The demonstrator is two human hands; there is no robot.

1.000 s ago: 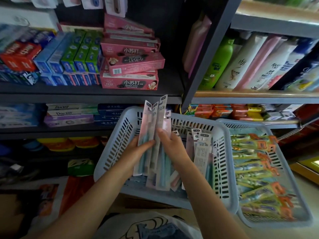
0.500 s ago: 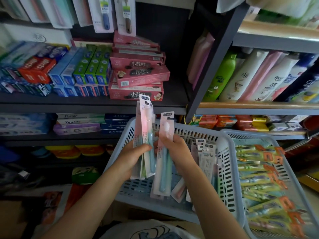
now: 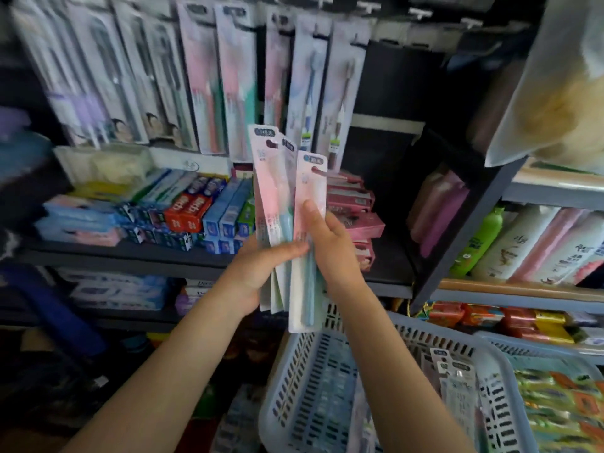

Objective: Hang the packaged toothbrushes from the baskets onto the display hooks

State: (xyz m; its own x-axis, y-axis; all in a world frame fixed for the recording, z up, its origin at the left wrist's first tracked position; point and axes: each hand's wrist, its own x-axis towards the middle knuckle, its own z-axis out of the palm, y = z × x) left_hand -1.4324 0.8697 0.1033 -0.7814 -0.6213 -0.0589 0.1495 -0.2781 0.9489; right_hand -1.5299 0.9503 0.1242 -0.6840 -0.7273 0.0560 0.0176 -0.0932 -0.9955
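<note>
My left hand (image 3: 253,273) grips a small fan of pink packaged toothbrushes (image 3: 269,197) held upright. One more pink toothbrush pack (image 3: 309,191) is pinched by my right hand (image 3: 330,246), just right of the fan and touching it. Both hands are raised above the pale blue basket (image 3: 313,397), which still holds a few packs (image 3: 457,384) at its right side. A second basket (image 3: 562,407) at the lower right is full of green and orange packs. Rows of packaged toothbrushes (image 3: 225,86) hang from display hooks (image 3: 362,8) at the top.
Toothpaste boxes (image 3: 183,210) fill the shelf behind my hands, with pink boxes (image 3: 356,210) stacked to the right. A dark shelf upright (image 3: 457,230) divides off bottles (image 3: 523,243) on the right. A hanging plastic bag (image 3: 555,80) fills the upper right.
Both hands rose out of the basket with the packs. My view tilted up, bringing the hanging toothbrushes and hooks into sight. The single pack in my right hand stays beside the fan.
</note>
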